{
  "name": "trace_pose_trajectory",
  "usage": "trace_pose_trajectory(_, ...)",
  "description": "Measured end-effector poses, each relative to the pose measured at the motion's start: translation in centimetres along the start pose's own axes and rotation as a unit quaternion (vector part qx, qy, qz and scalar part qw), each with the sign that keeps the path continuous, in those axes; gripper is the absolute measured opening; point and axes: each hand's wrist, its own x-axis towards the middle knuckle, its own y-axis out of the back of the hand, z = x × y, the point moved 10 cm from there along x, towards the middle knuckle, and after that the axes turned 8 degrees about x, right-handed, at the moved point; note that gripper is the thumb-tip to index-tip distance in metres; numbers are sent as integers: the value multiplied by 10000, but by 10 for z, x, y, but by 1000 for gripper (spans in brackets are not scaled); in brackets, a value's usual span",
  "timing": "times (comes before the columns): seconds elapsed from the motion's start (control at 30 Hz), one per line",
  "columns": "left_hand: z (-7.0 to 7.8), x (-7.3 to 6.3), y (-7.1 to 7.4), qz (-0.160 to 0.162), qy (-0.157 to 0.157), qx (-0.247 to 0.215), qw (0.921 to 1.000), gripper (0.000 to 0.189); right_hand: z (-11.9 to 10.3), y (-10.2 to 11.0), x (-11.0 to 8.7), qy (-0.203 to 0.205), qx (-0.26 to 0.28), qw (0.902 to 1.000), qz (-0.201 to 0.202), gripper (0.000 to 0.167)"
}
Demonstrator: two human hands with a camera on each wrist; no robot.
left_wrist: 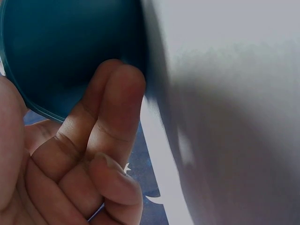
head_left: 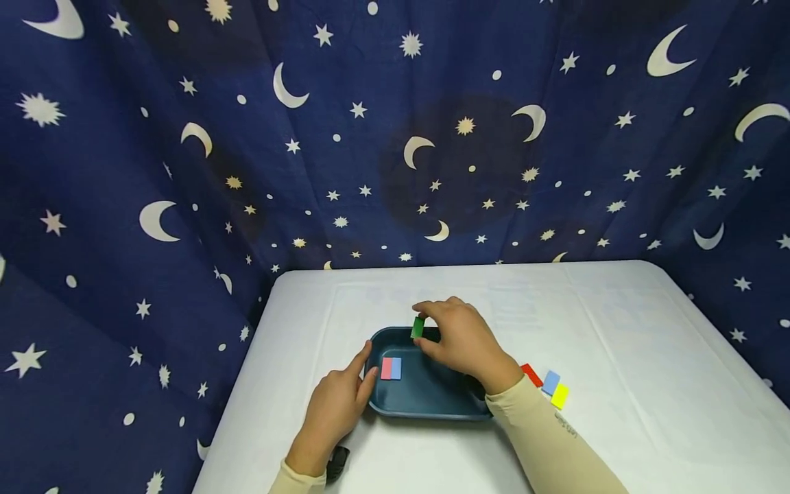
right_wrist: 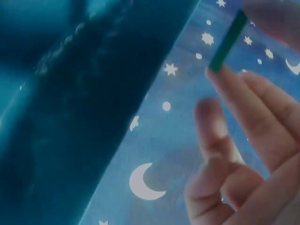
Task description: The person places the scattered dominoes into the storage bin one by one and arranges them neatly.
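My right hand (head_left: 464, 336) pinches a small green block (head_left: 417, 327) by its two ends, between thumb and index finger. It holds the block over the far side of a dark teal tray (head_left: 426, 416). In the right wrist view the green block (right_wrist: 228, 41) shows edge-on between the fingertips, above the tray's rim. Inside the tray, near its left end, a pink block (head_left: 386, 368) and a light blue block (head_left: 396, 368) lie side by side. My left hand (head_left: 336, 401) grips the tray's left end, thumb over the rim and fingers (left_wrist: 123, 103) against the outer wall.
Right of the tray, partly behind my right forearm, lie a red block (head_left: 531, 374), a blue block (head_left: 551, 382) and a yellow block (head_left: 559, 396) on the white table (head_left: 617, 329). A dark blue curtain (head_left: 358, 137) with moons and stars hangs behind the table.
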Motion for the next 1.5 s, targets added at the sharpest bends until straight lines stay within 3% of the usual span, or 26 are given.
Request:
trace_pose_trajectory(0.27, 3, 0, -1, -13, -77, -10, 10000, 54, -15, -48, 6, 189, 91, 9934, -1128, 49)
trace_pose_trajectory(0.5, 2, 1, 2, 34, -110, -7, 9999, 55, -9, -73, 10, -74, -155, 9830, -1826, 45)
trace_pose_trajectory(0.73, 2, 4, 7, 191, -194, 4, 9996, 54, -5, -82, 13, -194, -277, 9794, -1991, 43)
trace_pose_trajectory(0.97, 1, 1, 3, 34, -152, 1, 9999, 56, -1, -98, 6, -264, -339, 9691, -2430, 49)
trace_pose_trajectory(1.5, 1, 1, 3, 5, -104, -53, 9999, 56, -7, -100, 8, -154, -455, 9696, -2401, 53)
